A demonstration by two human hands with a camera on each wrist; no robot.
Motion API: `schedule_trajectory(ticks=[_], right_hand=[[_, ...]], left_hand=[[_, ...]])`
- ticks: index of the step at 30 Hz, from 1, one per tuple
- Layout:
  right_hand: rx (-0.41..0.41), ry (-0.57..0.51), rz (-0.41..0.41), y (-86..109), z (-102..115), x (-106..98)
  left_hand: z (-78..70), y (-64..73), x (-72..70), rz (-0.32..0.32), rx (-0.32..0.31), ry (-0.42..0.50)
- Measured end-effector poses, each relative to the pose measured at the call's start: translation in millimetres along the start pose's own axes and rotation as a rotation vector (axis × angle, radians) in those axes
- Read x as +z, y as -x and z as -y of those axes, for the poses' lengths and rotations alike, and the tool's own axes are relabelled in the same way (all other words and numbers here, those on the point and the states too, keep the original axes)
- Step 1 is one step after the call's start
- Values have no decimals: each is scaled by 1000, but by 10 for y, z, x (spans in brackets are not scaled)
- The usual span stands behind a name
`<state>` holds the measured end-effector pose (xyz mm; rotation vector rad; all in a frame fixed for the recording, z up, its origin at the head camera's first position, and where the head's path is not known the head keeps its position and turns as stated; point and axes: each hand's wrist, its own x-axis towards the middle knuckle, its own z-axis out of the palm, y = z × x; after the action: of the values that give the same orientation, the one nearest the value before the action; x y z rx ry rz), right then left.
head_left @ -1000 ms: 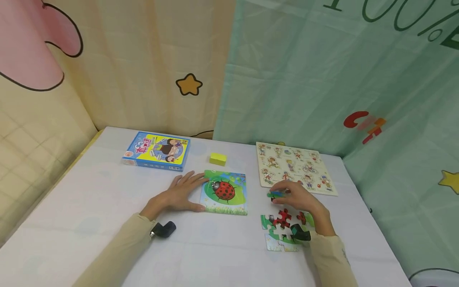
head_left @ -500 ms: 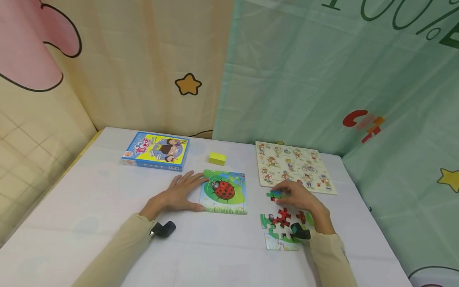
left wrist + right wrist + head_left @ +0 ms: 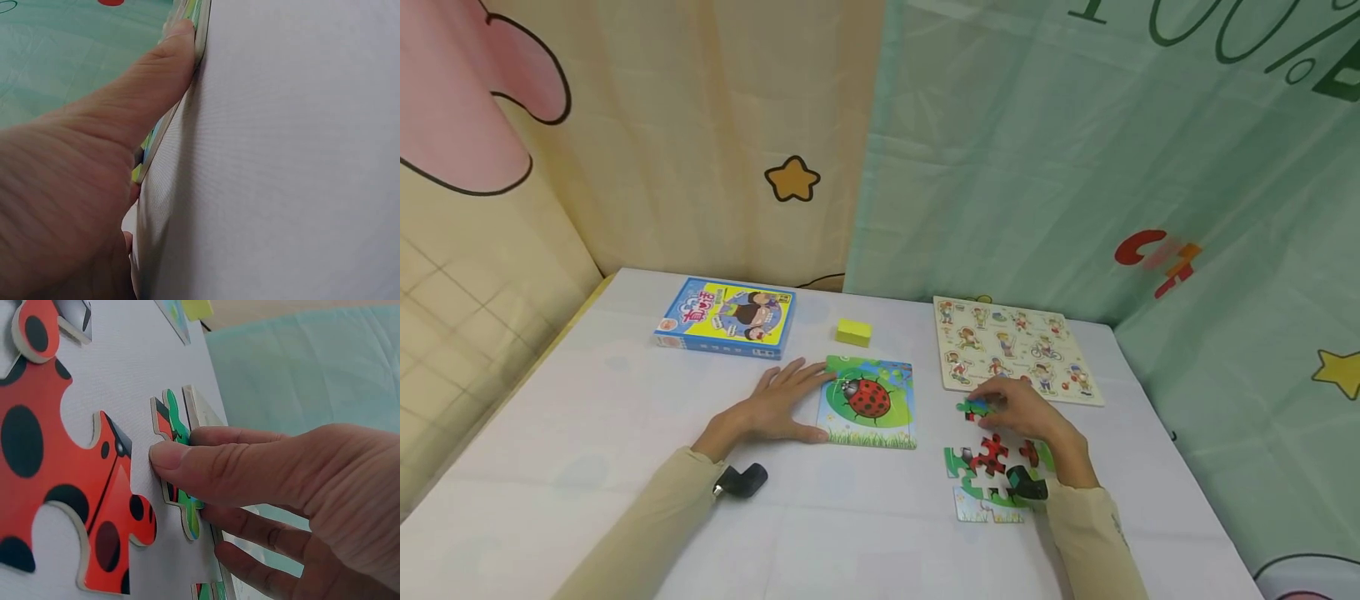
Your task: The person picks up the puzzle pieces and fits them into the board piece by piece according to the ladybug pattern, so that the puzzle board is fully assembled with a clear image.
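My left hand [image 3: 781, 404] rests at the left side of a square ladybug picture board [image 3: 891, 417], fingers spread, with thumb and fingertips touching its edge. The left wrist view shows the thumb [image 3: 165, 65] against the board's thin edge. To the right, my right hand [image 3: 1026, 410] pinches a green, blue and red jigsaw piece [image 3: 190, 522] between thumb and fingers, tilted up on edge. Below that hand lie several loose jigsaw pieces, including a red spotted one [image 3: 992, 454] and pale grass ones [image 3: 972, 506]. My right wrist and its camera partly cover them.
Behind the right hand lies a cream board with small figures [image 3: 1000, 342]. A yellow block [image 3: 853, 333] stands behind the ladybug board. The blue and yellow box [image 3: 730, 317] is at the back left. Curtains [image 3: 1000, 167] hang along the table's far edge.
In my right fingers the jigsaw piece has turned slightly, so more of its printed face shows. My left hand and the ladybug board have stayed in place.
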<state>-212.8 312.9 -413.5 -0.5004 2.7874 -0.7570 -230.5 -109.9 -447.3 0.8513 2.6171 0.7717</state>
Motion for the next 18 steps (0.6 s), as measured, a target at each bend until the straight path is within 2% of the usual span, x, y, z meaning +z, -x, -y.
schedule_trajectory(ticks=[11,18], right_hand=[[23,22,17,-7,36,-1],[-30,-2,-5,-36,99,11]], left_hand=[[11,-2,3,6,-3,-3],[16,-10,10,1,5,-5]])
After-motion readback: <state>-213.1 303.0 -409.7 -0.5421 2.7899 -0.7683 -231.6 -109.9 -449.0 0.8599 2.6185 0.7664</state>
